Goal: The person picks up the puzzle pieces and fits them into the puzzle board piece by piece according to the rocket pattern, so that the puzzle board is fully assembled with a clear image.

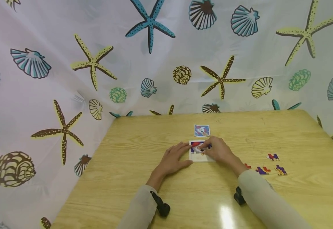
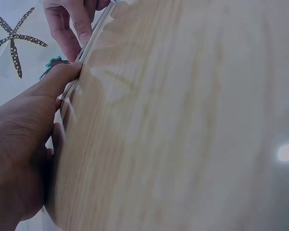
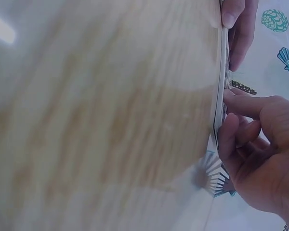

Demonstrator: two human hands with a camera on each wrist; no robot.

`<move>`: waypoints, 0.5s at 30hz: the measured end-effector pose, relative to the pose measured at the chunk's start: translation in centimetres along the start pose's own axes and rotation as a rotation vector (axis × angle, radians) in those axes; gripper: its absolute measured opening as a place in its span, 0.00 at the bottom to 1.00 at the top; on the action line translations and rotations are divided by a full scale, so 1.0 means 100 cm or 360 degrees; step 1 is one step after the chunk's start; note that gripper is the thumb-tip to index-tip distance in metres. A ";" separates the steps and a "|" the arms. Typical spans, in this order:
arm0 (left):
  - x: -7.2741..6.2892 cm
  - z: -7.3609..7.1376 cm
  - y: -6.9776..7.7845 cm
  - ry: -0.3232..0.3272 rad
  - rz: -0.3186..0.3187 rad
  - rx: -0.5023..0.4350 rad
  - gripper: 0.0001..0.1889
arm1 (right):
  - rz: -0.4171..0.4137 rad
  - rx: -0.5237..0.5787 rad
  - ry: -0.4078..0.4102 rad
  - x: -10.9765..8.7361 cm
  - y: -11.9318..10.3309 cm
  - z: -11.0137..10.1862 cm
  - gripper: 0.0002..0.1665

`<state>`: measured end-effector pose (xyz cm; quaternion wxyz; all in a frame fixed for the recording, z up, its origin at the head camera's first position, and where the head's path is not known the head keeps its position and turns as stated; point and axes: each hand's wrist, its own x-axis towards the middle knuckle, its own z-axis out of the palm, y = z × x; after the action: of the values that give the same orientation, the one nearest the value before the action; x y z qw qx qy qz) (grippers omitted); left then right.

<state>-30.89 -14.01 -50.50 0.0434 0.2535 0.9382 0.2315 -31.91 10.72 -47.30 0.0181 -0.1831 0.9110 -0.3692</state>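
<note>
Evidently the left hand (image 1: 174, 159) lies flat, steadying the puzzle tray (image 1: 196, 156) — so the right hand (image 1: 218, 150) can pinch a puzzle piece (image 1: 203, 147) down onto it.

Table (image 1: 143, 159): light wood-grain top, smooth, glossy, with a bright glare patch at 6 o'clock. Puzzle tray (image 1: 197, 156) and loose puzzle pieces (image 1: 269, 165) at 3 o'clock: printed card, slight sheen. Backdrop (image 1: 69, 63): thin printed sheet, soft sheen.
</note>
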 end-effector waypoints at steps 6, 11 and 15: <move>0.001 -0.001 0.001 0.0016 0.0019 -0.0013 0.36 | -0.0058 0.0012 0.0001 0.001 0.002 -0.002 0.11; 0.001 -0.001 0.002 0.0028 0.0002 -0.0026 0.37 | -0.0062 0.0030 -0.0022 0.001 0.002 -0.003 0.12; 0.000 -0.001 0.002 0.0024 -0.0002 -0.0042 0.36 | -0.0026 0.0040 -0.0034 0.001 0.003 -0.004 0.12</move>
<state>-30.85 -13.89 -50.35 0.0398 0.2506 0.9356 0.2456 -32.16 11.10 -47.20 0.0270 -0.1941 0.9045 -0.3787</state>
